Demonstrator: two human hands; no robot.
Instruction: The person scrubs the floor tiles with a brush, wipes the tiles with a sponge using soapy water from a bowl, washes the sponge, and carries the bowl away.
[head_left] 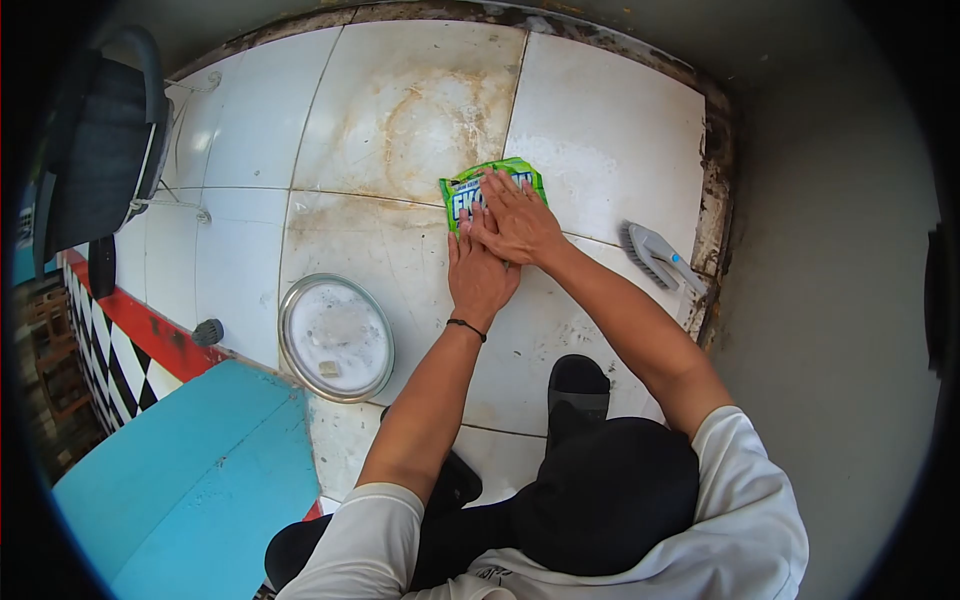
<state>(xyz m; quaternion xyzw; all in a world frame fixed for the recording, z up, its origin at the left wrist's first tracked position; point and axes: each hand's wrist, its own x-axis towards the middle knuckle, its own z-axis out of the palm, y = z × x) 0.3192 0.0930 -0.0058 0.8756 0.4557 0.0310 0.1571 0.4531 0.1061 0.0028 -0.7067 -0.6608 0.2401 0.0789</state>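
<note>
A green plastic packet (pixel 466 198) printed with large white lettering lies flat on the white floor tiles (pixel 605 120), directly beneath both hands, which cover part of the print so that it cannot be read in full. The hands are together, palms down, fingers straight: the right hand (pixel 520 222) lies slantwise across the packet and overlaps the fingers of the left hand (pixel 482 275), whose fingertips rest on the packet's near edge. Just behind the left hand, a thin black band (pixel 467 328) circles the wrist. Ahead of the fingertips, a brownish ring-shaped stain (pixel 408 125) spreads over the tile. To the right of the hands, a grey-and-white scrub brush (pixel 660 255) sits near the dirty floor edge, its bristles facing the hands; farther right rises a grey wall (pixel 830 270). To the left of the hands and nearer the body stands a round basin (pixel 287 330) with whitish suds (pixel 335 310) and a small pale block (pixel 329 369) inside. Beyond it, farther left, are a small dark ribbed piece (pixel 208 332) and a turquoise surface (pixel 200 470). Behind the hands, close to the person's knees, is a black slide sandal (pixel 579 378).
</note>
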